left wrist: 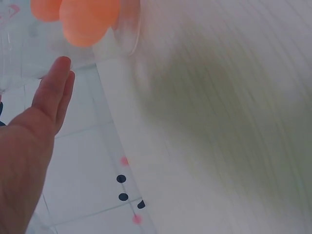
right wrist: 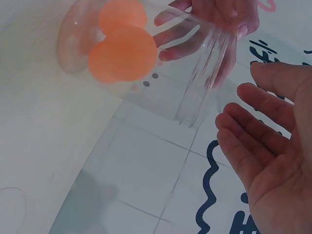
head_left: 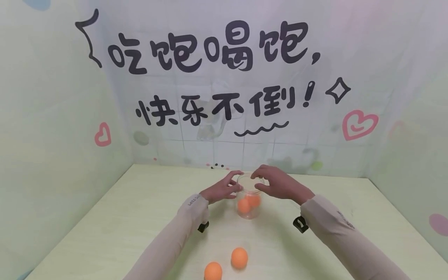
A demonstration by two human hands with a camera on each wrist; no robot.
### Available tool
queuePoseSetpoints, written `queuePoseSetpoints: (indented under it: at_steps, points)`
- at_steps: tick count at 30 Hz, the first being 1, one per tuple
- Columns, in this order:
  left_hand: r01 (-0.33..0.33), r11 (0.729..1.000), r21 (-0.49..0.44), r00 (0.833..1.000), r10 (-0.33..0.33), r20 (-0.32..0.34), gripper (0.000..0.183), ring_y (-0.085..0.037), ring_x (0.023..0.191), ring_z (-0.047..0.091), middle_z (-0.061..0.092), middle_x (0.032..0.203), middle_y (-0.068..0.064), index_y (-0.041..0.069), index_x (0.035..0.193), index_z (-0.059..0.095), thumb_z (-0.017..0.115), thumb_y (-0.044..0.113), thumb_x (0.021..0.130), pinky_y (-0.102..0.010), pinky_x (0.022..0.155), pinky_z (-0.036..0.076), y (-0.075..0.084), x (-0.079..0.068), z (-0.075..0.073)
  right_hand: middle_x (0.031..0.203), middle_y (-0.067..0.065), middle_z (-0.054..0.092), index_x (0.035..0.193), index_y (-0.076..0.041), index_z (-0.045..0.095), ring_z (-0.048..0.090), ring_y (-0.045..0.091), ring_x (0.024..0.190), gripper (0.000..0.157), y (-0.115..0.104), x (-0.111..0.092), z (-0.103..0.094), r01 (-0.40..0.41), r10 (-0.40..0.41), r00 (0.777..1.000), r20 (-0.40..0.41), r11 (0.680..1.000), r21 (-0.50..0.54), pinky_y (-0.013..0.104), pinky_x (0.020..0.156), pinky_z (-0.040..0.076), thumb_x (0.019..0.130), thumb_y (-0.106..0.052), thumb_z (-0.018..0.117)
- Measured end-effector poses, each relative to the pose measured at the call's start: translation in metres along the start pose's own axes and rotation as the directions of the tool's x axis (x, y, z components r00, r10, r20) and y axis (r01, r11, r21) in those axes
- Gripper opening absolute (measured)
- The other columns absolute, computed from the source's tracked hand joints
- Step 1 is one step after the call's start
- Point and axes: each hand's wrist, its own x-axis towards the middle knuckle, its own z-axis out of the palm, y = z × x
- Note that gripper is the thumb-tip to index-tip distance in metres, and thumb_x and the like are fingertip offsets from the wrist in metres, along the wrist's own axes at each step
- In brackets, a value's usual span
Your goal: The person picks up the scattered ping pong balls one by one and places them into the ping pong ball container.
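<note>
A clear plastic jar (head_left: 249, 214) stands upright on the table with three orange balls (right wrist: 130, 53) inside, low down. My left hand (head_left: 223, 189) holds the jar's upper part from the left, its thumb in front near the rim and its fingers behind. Through the clear wall in the right wrist view, those fingers (right wrist: 181, 43) show spread along the far side. Beside the jar's ridged neck (right wrist: 202, 78), my right hand (head_left: 280, 182) hovers with thumb and fingers loosely bent and parted around bare air. Its fingertips overlap the rim in the head view.
Two more orange balls (head_left: 239, 258) lie on the pale wooden table (head_left: 105, 229), nearer to me, between my forearms. Printed cloth walls (head_left: 224, 151) enclose the table at the back and both sides. A dark wrist mount (head_left: 300, 224) hangs under my right sleeve.
</note>
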Motion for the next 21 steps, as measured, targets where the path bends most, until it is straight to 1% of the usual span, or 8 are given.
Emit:
queuePoseSetpoints:
  at_steps: [5,8,11,14,16,21]
  points:
    - [0.011,1.0,0.007,1.0,-0.011,-0.008,0.055,-0.022,0.106,0.05,0.043,0.116,-0.012,0.029,0.136,0.022,0.051,0.033,0.09,-0.039,0.092,0.045,-0.001,0.001,0.0,0.098,0.001,0.06,0.103,-0.009,0.061,0.056,0.018,0.087,0.022,-0.004,-0.012,0.005,0.026,-0.026,0.999,-0.048,1.0,0.009,0.033,0.077,0.049,0.082,-0.015,0.063]
    - [0.014,1.0,0.004,1.0,-0.014,-0.011,0.054,-0.023,0.106,0.05,0.044,0.115,-0.012,0.029,0.136,0.023,0.05,0.032,0.09,-0.04,0.092,0.045,-0.003,0.001,0.001,0.098,0.0,0.059,0.102,-0.009,0.061,0.056,0.016,0.088,0.021,-0.007,-0.02,0.01,0.054,-0.053,0.996,-0.076,0.998,0.013,0.032,0.078,0.049,0.081,-0.013,0.063]
    - [0.01,1.0,-0.004,1.0,-0.01,-0.008,0.053,-0.024,0.107,0.05,0.044,0.115,-0.013,0.028,0.136,0.023,0.05,0.03,0.09,-0.041,0.092,0.044,-0.005,0.001,0.002,0.098,-0.002,0.058,0.101,-0.01,0.061,0.056,0.014,0.088,0.02,-0.008,-0.026,0.017,0.077,-0.076,0.994,-0.084,0.997,0.003,0.032,0.078,0.049,0.081,-0.013,0.063]
    - [0.001,1.0,-0.02,1.0,-0.001,0.0,0.053,-0.026,0.108,0.049,0.044,0.115,-0.013,0.027,0.136,0.023,0.05,0.029,0.091,-0.041,0.093,0.044,-0.004,0.0,0.003,0.099,-0.002,0.057,0.1,-0.012,0.061,0.056,0.013,0.089,0.019,-0.01,-0.031,0.022,0.08,-0.081,0.992,-0.092,0.997,-0.016,0.032,0.079,0.049,0.081,-0.014,0.063]
    - [-0.005,1.0,-0.028,1.0,0.005,0.0,0.052,-0.026,0.108,0.049,0.044,0.114,-0.013,0.027,0.136,0.023,0.049,0.028,0.091,-0.041,0.093,0.044,-0.003,0.0,0.003,0.099,-0.004,0.057,0.1,-0.013,0.061,0.055,0.011,0.09,0.019,-0.012,-0.033,0.023,0.08,-0.083,0.992,-0.1,0.996,-0.032,0.031,0.079,0.049,0.081,-0.015,0.063]
    - [-0.009,0.999,-0.036,1.0,0.009,-0.01,0.05,-0.024,0.105,0.05,0.045,0.113,-0.013,0.027,0.136,0.024,0.047,0.022,0.092,-0.041,0.093,0.044,0.0,-0.002,0.002,0.097,-0.008,0.055,0.098,-0.016,0.06,0.054,0.007,0.09,0.018,-0.017,-0.036,0.025,0.09,-0.093,0.989,-0.115,0.995,-0.031,0.029,0.079,0.049,0.08,-0.014,0.064]
